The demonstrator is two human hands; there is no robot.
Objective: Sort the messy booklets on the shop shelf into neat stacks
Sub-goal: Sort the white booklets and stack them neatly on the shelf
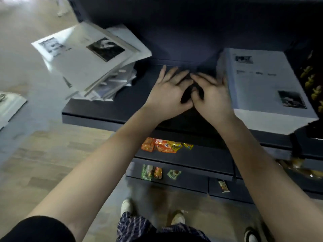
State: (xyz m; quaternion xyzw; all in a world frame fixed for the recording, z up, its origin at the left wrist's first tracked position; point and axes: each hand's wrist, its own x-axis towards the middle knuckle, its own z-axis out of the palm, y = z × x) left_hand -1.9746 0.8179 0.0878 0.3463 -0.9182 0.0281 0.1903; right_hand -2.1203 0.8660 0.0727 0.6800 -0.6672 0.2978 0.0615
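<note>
Fingers [162, 74] spread flat, gripping nothing; could tip the overhanging pile [90, 63] off the shelf's [122, 106] left edge if jogged.

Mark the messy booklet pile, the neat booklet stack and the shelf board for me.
messy booklet pile [82, 63]: head view, on its top white cover.
neat booklet stack [262, 84]: head view, on its top cover.
shelf board [125, 105]: head view, on bare dark surface beside the pile.

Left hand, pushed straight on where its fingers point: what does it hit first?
Probably the back panel. The left hand points across the bare shelf board; the messy pile lies off to its left, though depth is unclear.
</note>
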